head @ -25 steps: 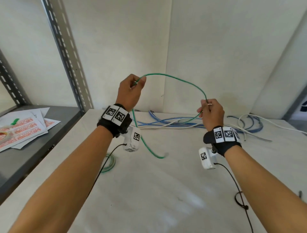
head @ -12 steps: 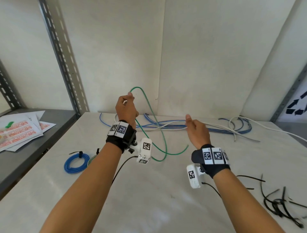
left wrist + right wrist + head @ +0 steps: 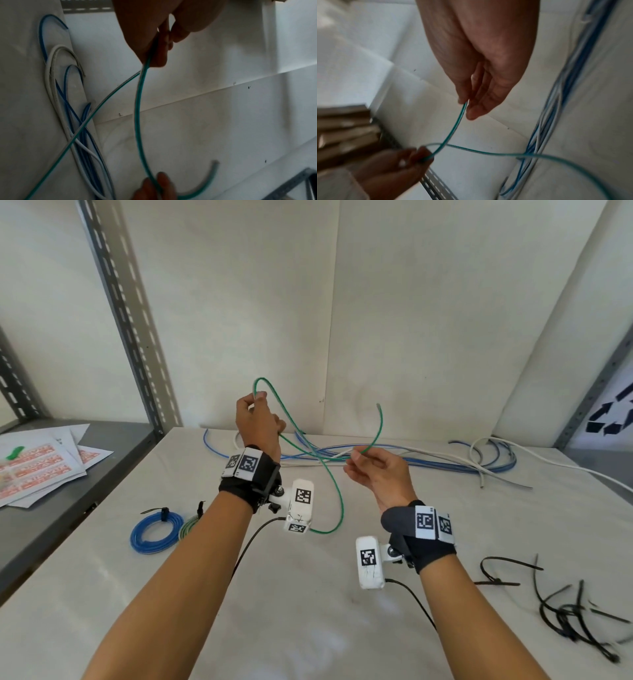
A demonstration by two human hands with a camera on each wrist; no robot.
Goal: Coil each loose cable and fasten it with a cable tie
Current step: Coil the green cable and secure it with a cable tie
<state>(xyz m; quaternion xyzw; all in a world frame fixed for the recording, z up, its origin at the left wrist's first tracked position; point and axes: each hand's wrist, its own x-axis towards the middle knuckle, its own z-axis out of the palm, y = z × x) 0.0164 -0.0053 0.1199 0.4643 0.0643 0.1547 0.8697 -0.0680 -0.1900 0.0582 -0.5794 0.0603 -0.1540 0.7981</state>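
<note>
— Where is the thin green cable (image 3: 337, 491)?

— In the air above the white tabletop (image 3: 308, 611), bent into a loose loop, its free end curling upward.

— And the hands?

— The left hand (image 3: 258, 422) pinches the loop's top; the right hand (image 3: 376, 470) pinches it near the free end, other fingers seemingly relaxed.

The right hand (image 3: 481, 65) is pinching the green cable (image 3: 453, 129) between thumb and fingertips. Below it the left hand (image 3: 393, 170) is gripping the same cable (blurred), which is crossing over itself just above that hand and running toward the blue and white cables (image 3: 556, 121).
</note>
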